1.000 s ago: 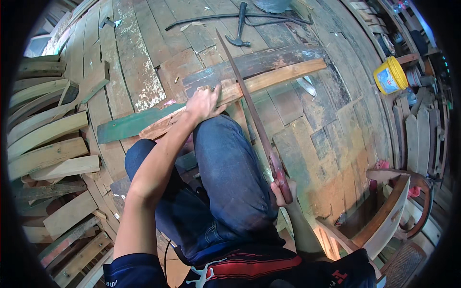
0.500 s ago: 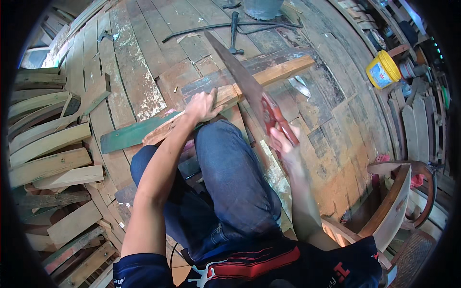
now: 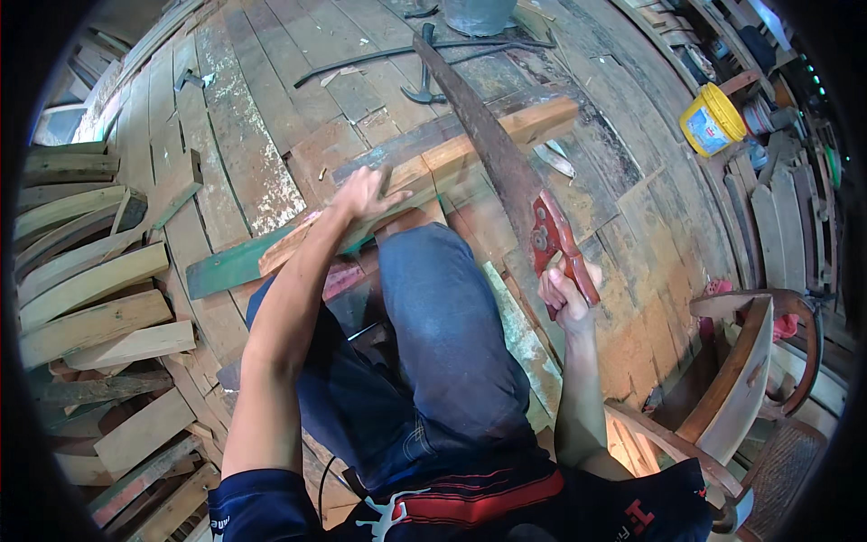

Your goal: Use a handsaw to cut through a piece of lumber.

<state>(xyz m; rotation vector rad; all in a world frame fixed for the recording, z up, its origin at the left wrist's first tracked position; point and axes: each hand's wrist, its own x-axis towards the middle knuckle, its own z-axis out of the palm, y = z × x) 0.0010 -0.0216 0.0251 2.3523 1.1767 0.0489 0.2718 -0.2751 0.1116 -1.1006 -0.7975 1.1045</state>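
Note:
A long squared wooden beam [image 3: 506, 126] lies slantwise before my knees, a dark cut line across its upper face. My left hand [image 3: 363, 192] presses down on it left of that line, fingers curled over the wood and thumb stretched along it. In my right hand [image 3: 571, 291] is the red handle of a handsaw [image 3: 488, 140]. Its rusty blade points up and away, passing over the beam to the right of the cut line. Whether the blade touches the beam I cannot tell. A green-painted board [image 3: 226, 269] lies under the beam's left end.
Stacked wood pieces [image 3: 99, 316] line the left. Beyond the beam lie a hammer [image 3: 423, 77], a long dark bar [image 3: 361, 60] and a grey bucket [image 3: 479, 14]. A yellow bucket [image 3: 712, 120] stands at right, a wooden chair frame [image 3: 731, 379] at lower right.
The handsaw has moved right and toward me, away from the cut line, its handle turned more into view. My left hand stays on the beam, its thumb now stretched out.

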